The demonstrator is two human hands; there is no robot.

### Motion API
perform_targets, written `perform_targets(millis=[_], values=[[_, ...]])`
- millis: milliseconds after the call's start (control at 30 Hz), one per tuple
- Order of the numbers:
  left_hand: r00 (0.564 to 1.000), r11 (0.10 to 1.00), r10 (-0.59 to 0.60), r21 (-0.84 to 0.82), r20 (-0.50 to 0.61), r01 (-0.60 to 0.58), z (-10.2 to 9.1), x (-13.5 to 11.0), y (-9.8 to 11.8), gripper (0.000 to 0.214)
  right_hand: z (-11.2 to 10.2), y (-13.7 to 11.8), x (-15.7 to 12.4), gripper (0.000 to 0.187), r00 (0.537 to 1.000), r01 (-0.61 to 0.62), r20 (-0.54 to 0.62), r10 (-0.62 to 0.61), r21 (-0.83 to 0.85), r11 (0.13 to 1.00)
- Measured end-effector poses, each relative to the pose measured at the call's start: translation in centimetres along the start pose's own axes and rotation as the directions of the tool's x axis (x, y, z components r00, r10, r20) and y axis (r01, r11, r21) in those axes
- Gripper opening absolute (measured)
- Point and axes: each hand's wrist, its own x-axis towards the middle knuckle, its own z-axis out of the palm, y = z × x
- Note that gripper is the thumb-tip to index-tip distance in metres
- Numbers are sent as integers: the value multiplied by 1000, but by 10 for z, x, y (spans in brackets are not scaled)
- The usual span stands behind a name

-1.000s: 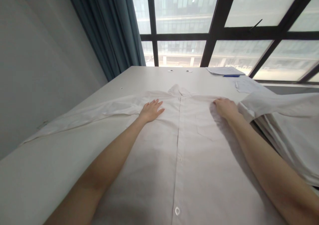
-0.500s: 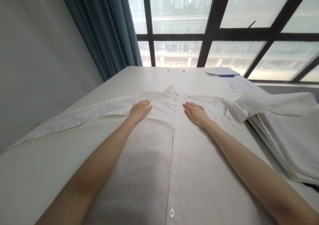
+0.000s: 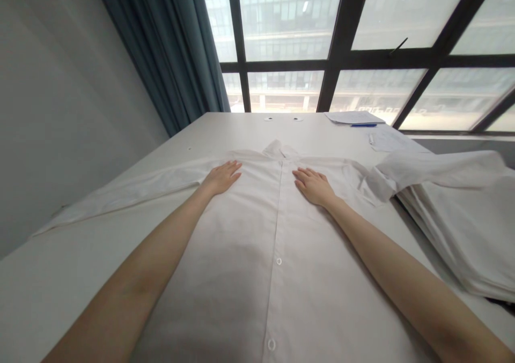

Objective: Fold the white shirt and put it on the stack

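Observation:
A white button-up shirt (image 3: 245, 234) lies spread front side up, its collar (image 3: 275, 148) pointing away from me. My left hand (image 3: 222, 177) rests flat near the left shoulder area of the shirt, fingers stretched out. On the other side of the button placket, my right hand (image 3: 314, 185) lies flat on the upper chest, also open. The left sleeve (image 3: 132, 191) stretches out across the table. The right sleeve (image 3: 446, 169) drapes over a stack of folded white cloth. Two buttons show on the lower placket.
The white table (image 3: 237, 130) reaches to the window. Papers (image 3: 354, 117) with a blue pen (image 3: 363, 125) lie at the far right. The folded white stack (image 3: 475, 229) stands at the right edge. A blue curtain (image 3: 177, 52) hangs at the left.
My left hand has slid slightly to the left on the shirt, and the left sleeve's end has shifted a little. My right hand stays nearly in place; the view tilts slightly.

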Motion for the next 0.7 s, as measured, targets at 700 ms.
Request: perform_targets(millis=[700], values=[[997,996,-70,-47,21,71,1,44,81,58,-5,58,1,56,963,-271,-28,270,-106,957]])
